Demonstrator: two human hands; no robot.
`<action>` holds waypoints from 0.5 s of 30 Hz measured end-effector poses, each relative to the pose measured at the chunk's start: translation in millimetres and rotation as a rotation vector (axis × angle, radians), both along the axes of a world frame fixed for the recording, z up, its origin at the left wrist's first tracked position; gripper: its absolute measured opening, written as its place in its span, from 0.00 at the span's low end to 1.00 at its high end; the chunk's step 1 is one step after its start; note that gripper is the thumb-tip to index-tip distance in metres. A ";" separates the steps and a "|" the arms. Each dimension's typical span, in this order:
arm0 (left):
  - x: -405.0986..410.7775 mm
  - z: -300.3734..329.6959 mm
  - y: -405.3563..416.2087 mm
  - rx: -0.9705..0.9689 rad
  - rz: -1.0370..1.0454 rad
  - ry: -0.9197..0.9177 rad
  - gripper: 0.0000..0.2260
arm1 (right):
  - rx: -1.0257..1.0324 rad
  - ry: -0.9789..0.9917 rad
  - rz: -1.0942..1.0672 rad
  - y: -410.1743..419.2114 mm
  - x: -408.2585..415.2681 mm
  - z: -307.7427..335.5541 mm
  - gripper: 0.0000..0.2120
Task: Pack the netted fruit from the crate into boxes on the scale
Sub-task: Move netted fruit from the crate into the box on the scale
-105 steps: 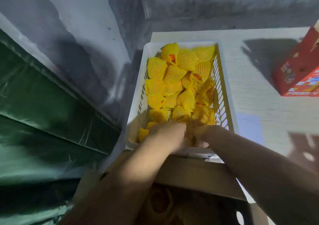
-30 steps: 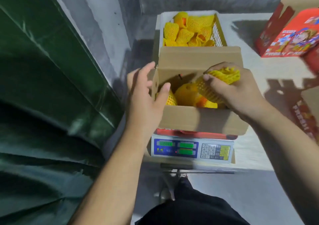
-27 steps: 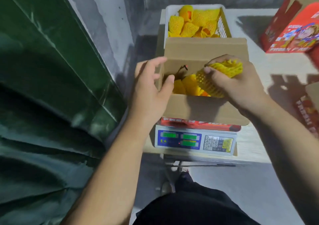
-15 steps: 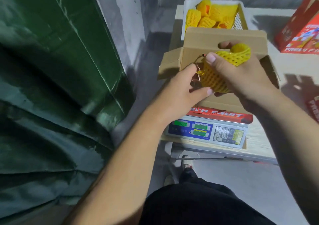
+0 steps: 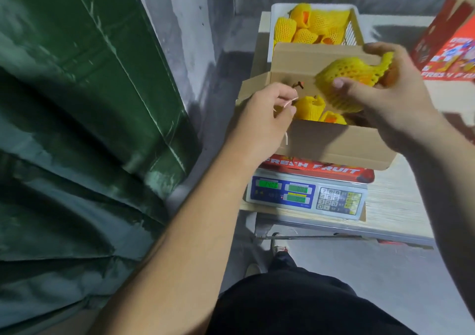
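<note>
2 netted fruits already lie in the open brown cardboard box (image 5: 331, 141) on the grey digital scale (image 5: 305, 198), and you hold a 3rd above it. Your right hand (image 5: 385, 103) curls round the fruit in yellow foam netting (image 5: 352, 77), poised over the box's far right side. Your left hand (image 5: 262, 118) pinches a thin pale loop, perhaps a rubber band (image 5: 285, 103), at the box's left edge. Behind, the white plastic crate (image 5: 277, 8) holds several more netted fruits (image 5: 305, 26), so most of the packing looks still to come. The scale's green readouts are too blurred to read. A red printed carton (image 5: 447, 49) stands to the right.
</note>
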State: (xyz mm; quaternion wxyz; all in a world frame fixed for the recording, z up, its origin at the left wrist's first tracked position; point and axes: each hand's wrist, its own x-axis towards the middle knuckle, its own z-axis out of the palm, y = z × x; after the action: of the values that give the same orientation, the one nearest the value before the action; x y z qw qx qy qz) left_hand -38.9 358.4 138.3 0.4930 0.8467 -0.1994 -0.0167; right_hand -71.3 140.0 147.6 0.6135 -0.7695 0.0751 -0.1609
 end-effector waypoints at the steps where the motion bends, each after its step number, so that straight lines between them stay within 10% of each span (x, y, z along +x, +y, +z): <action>1: 0.5 -2.2 -0.5 0.071 -0.006 0.010 0.12 | -0.094 0.010 -0.038 -8.5 3.0 -3.0 0.43; 6: 7.7 -6.7 -4.5 0.148 -0.011 0.091 0.11 | -0.741 0.206 -0.066 -33.5 6.2 -23.7 0.41; 15: 21.9 -6.1 -2.9 0.206 -0.034 0.076 0.10 | -0.786 0.172 0.070 -9.3 5.2 -39.2 0.31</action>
State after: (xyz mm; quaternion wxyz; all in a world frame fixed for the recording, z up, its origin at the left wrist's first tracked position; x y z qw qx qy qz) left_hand -17.0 355.5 132.2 0.4101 0.8882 -0.1920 -0.0773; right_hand -66.1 130.7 108.4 0.2692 -0.9582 0.0329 -0.0913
